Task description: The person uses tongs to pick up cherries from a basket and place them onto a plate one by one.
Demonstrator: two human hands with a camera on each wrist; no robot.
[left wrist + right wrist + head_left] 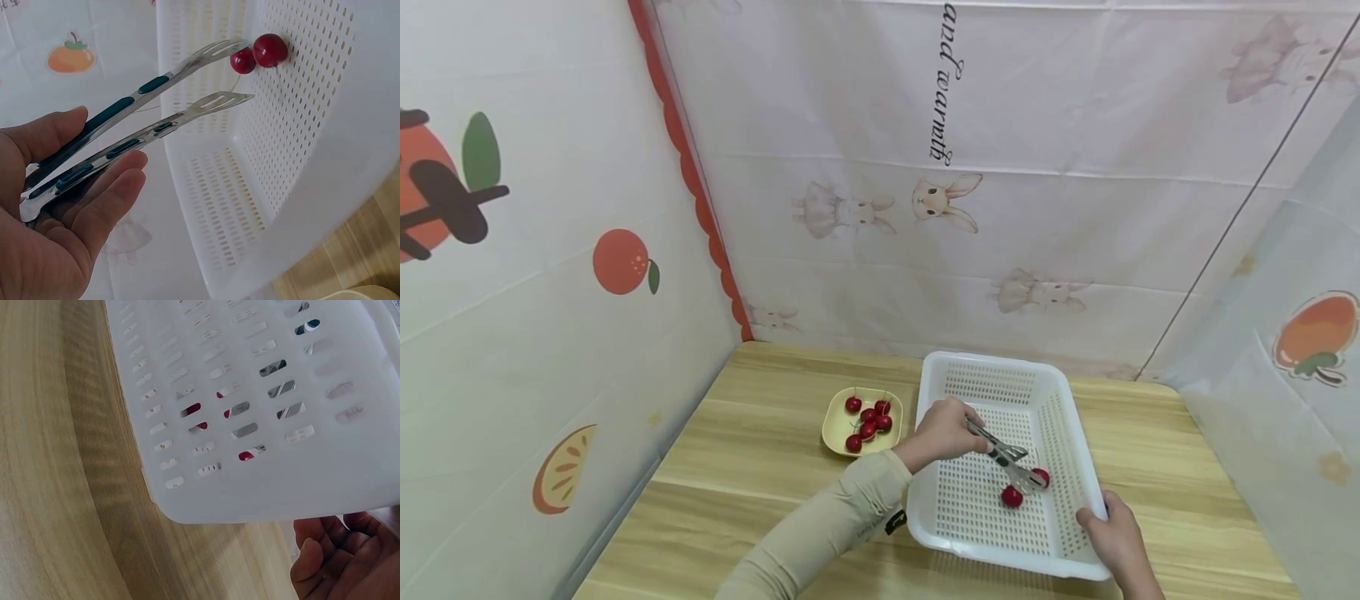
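My left hand (950, 430) reaches over a white plastic basket (985, 360) and holds metal tongs (140, 97) with dark green inlays, thumb on one arm and fingers along the other. The slotted tong tips stand apart. Two red cherries (270, 50) lie on the basket's perforated floor just past the tips; the upper tip overlaps one cherry in the left wrist view, and whether they touch I cannot tell. At the basket's near right corner my right hand (1116, 536) grips the rim, thumb on top. Its curled fingers (307, 559) are partly hidden behind the basket in the right wrist view.
Left of the basket, a small yellow dish (837, 442) holds several cherries (868, 429) with stems. Both stand on a wooden table (760, 433). Printed cloth walls (865, 108) enclose the table at the back, left and right.
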